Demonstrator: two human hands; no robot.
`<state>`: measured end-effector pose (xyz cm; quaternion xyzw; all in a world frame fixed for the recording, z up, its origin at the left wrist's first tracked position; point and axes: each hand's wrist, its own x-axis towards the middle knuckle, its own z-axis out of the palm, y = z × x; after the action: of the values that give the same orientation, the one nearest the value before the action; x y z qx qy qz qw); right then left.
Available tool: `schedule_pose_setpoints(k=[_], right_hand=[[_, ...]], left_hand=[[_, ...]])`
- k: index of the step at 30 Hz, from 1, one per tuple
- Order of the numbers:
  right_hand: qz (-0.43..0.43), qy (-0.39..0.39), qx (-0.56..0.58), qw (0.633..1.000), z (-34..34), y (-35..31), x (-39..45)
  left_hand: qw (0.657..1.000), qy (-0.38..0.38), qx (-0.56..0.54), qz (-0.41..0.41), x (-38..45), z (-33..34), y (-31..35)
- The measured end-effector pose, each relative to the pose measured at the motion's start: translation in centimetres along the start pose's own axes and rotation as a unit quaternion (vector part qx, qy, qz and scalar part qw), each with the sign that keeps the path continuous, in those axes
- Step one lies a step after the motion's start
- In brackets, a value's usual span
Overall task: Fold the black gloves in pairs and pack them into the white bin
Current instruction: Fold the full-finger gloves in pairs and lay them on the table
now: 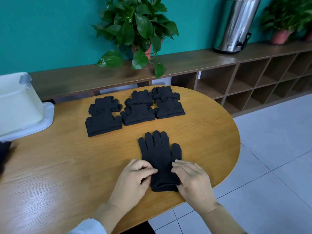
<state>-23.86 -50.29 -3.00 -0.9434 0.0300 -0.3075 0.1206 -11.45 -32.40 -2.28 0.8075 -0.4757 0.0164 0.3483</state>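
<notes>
We hold the glove pair (160,159) at its cuff.
Left hand (135,179) and right hand (192,181) pinch either cuff edge — glove fingers stretching beyond our fingertips.

Black gloves (159,154); white bin (18,105); teal wall (50,31).

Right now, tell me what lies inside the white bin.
Only the white bin's outer wall and rim show at the table's far left; its interior is hidden from this view. The folded glove stacks sit outside it on the table.

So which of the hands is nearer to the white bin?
Left. The left hand pinches the flat glove on the side toward the white bin; the right hand sits on the glove's far side.
</notes>
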Motion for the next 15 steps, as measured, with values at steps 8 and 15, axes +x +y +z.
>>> schedule_pose_setpoints(k=[8,15], right_hand=[[-0.063,0.023,-0.003,0.998,0.14,-0.11,0.16],[-0.094,0.032,-0.018,0.995,-0.33,-0.5,0.34]], left_hand=[[1.0,-0.003,-0.018,-0.017,-0.13,0.49,-0.34],[0.998,-0.024,-0.047,-0.046,-0.06,0.27,-0.27]])
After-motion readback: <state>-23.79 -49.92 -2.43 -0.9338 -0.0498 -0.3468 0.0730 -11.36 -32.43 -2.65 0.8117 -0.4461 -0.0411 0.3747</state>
